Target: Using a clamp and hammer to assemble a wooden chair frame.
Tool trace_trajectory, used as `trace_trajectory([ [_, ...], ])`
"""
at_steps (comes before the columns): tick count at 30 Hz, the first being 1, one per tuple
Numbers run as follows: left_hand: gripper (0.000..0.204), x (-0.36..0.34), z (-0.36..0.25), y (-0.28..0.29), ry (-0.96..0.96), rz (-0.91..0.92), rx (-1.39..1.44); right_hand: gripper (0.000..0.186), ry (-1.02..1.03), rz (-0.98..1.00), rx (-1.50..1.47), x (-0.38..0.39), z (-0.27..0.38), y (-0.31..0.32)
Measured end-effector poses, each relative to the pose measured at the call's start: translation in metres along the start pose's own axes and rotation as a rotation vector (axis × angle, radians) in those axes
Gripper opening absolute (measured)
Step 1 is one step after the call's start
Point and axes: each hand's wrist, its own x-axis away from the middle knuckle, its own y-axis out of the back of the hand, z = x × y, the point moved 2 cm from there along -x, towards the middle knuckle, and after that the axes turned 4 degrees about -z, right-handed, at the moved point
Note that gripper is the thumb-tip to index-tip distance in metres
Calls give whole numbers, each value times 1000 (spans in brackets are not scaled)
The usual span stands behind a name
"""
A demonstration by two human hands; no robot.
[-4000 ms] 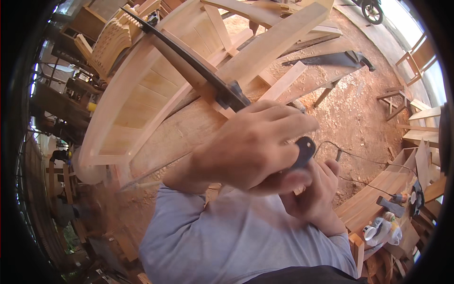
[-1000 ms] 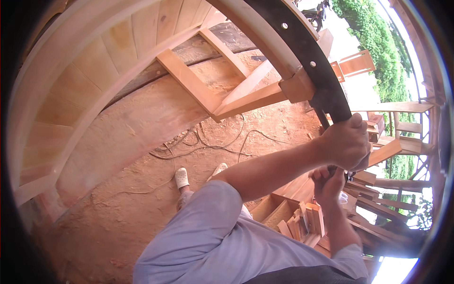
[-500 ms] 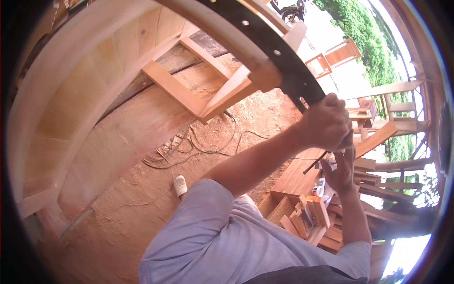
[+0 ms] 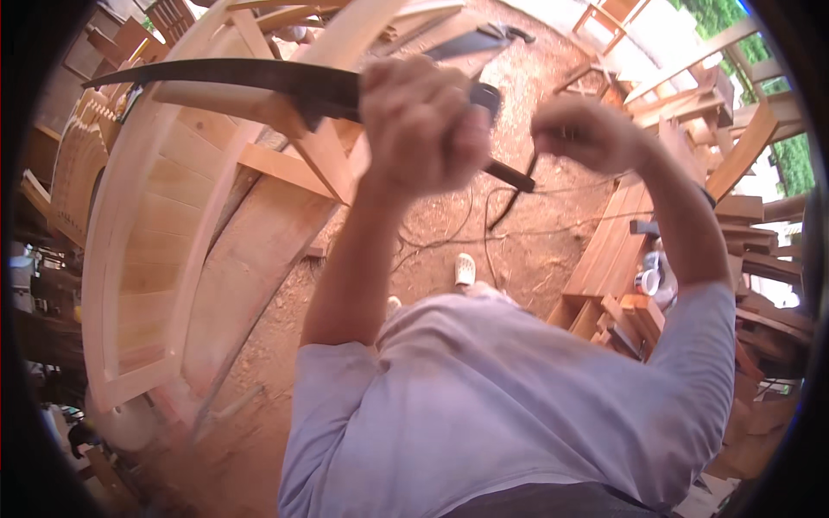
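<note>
My left hand (image 4: 423, 129) is closed around a long black bar (image 4: 259, 82), near its right end; the bar stretches leftward over a wooden rail (image 4: 224, 104) and pale wooden framing. A dark screw shaft (image 4: 509, 177) sticks out from under this hand, with a thin crossbar (image 4: 505, 211) at its end. My right hand (image 4: 587, 134), blurred, curls its fingers around the upper part of the crossbar. A curved panelled wooden piece (image 4: 147, 285) lies at left, beside the bar.
Stacked boards and wooden boxes (image 4: 604, 259) line the right, with a white tub (image 4: 646, 281). A black cable (image 4: 488, 259) runs over the dusty floor (image 4: 337, 250). A dark saw-like tool (image 4: 466, 47) lies at the top, near a wooden chair frame (image 4: 604, 26).
The view has swung round. My hands are higher in the picture, and the bar now lies nearly level. My right hand has moved from just below my left to the right, on the crossbar.
</note>
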Motion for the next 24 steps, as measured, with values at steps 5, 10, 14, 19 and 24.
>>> trace_trajectory([
  [5, 33, -7, -2, 5, -10, 23, 47, 15, -11, -32, 45, -3, -21, 22],
  [10, 39, -11, -6, 9, 43, 111, -56, 7, 509, -154, 390, -12, 3, 10],
  [14, 35, -11, -6, 11, 23, 106, -55, 7, 528, 226, 546, -22, 10, -4],
  [19, 34, -10, -8, 13, 46, 126, -101, 8, 746, 22, 578, -20, 7, -7],
  [24, 34, -9, -13, 15, 109, 113, -83, 19, 749, -104, 497, -14, -12, -24],
])
